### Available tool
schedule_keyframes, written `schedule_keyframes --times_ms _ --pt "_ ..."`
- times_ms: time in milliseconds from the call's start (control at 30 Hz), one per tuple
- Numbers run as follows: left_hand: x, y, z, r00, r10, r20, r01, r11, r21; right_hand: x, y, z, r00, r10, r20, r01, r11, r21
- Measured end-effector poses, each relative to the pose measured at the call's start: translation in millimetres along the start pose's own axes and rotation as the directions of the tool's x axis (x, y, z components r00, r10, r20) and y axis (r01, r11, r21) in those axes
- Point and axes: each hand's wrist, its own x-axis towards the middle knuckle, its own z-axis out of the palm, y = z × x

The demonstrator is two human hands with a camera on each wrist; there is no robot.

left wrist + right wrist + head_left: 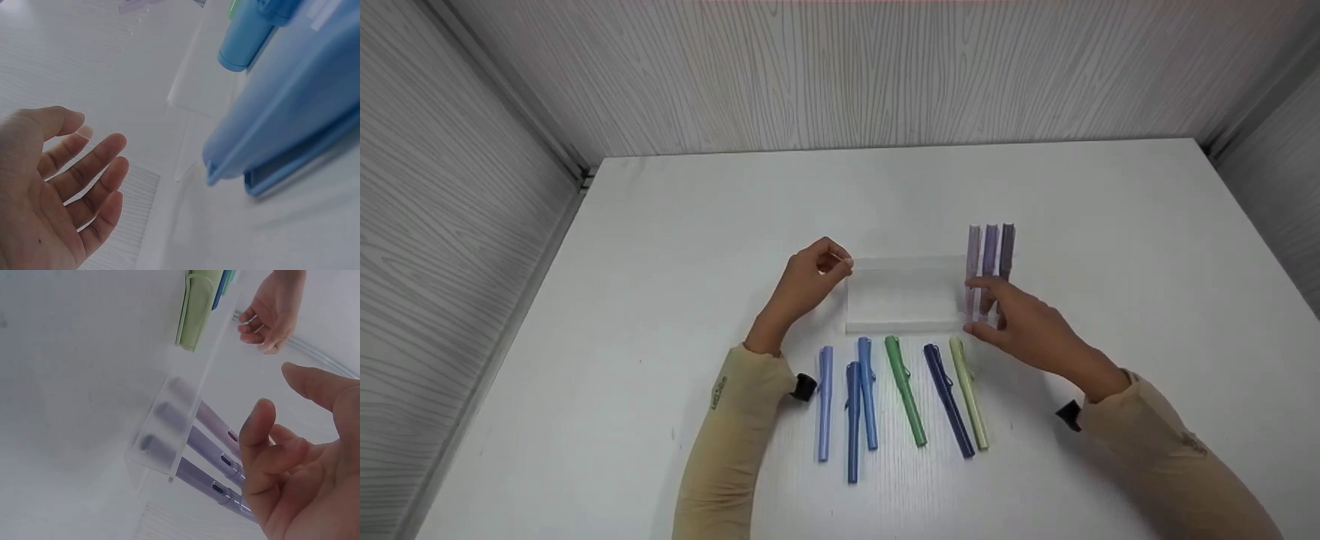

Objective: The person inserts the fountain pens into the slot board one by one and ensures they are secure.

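A clear plastic tray (906,327) lies in front of me. Three pens occupy its right end: a pale lilac pen (973,247), a purple pen (990,244) and a dark purple pen (1007,247), their far ends past its back edge. Over these pens is my right hand (1027,326), thumb and forefinger spread apart, other fingers loosely bent; whether it touches them I cannot tell. My left hand (810,279) hovers by the tray's back left corner. Its thumb and forefinger come close together, with nothing visible held in the left wrist view (73,185).
Nearer me, several capped pens lie in a loose row: lavender-blue (825,405), dark blue (853,427), light blue (868,397), green (906,394), navy (950,405) and yellow-green (969,397). Wood-grain panels (847,75) enclose the white table (697,225).
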Motion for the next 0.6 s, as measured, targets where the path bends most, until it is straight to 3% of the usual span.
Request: schedule_keyframes --times_ms 233,600 --pt "-0.4 -0.2 0.0 1.0 0.006 0.001 -0.006 1.0 -0.003 -1.8 8.4 -0.4 0.979 0.007 0.205 -0.034 0.991 0.127" --pt "0.6 -2.3 0.5 0.999 0.041 0.003 -0.041 0.999 -0.001 -5.4 11.0 3.2 0.935 -0.01 0.355 -0.032 0.993 0.113"
